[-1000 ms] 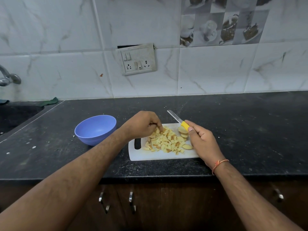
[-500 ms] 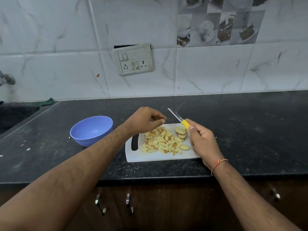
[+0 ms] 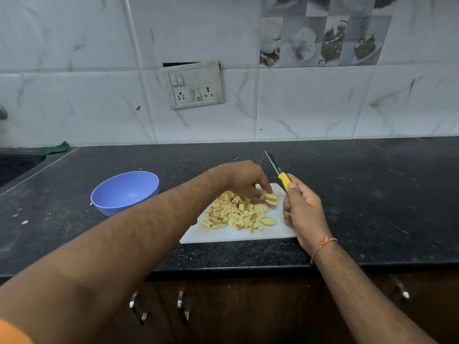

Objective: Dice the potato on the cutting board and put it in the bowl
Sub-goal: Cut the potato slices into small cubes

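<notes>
- A black stone countertop (image 3: 372, 194) spans the middle of the frame beneath a white marble-tiled wall.
- A white cutting board (image 3: 238, 235) lies at centre, near the counter's front edge.
- An empty blue bowl (image 3: 124, 192) sits left of the board, apart from it.
- Diced potato (image 3: 231, 214) is heaped on the board, not in the bowl.
- The left hand (image 3: 244, 181), fingers curled down, touches a stack of potato slices (image 3: 271, 198) at the board's far right corner.
- The right hand (image 3: 301, 212) grips a yellow-handled knife (image 3: 280, 173), blade raised, pointing toward the wall.
- One loose slice (image 3: 268, 221) lies just beside the heap.
</notes>
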A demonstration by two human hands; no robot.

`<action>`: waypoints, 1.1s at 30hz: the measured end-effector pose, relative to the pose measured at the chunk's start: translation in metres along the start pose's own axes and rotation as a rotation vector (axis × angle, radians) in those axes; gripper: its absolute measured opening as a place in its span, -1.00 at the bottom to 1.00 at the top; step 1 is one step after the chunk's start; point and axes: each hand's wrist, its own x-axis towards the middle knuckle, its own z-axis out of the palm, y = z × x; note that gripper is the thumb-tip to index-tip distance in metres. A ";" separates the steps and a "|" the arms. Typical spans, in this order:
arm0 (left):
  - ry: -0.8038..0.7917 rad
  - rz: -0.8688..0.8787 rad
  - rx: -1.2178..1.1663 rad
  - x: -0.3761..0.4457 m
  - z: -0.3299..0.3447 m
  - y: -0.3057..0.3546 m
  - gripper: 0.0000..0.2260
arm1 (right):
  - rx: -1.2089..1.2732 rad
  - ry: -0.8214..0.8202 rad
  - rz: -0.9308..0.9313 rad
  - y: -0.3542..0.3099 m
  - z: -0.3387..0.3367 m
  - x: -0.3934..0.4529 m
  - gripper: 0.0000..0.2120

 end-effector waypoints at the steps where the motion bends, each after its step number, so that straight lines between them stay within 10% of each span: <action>1: 0.021 0.022 0.023 0.000 0.001 0.001 -0.72 | 0.009 -0.001 -0.001 -0.001 0.000 0.000 -0.61; 8: 0.190 -0.027 0.277 0.011 0.021 0.009 -0.75 | 0.070 0.012 0.021 0.000 0.001 0.001 -0.63; 20: 0.272 -0.123 0.066 0.018 0.022 -0.013 -0.90 | 0.137 0.066 0.037 -0.001 -0.001 0.003 -0.65; 33: 0.828 -0.419 -0.822 -0.060 0.023 -0.007 -0.84 | -0.295 -0.011 -0.134 -0.004 0.005 -0.013 -0.63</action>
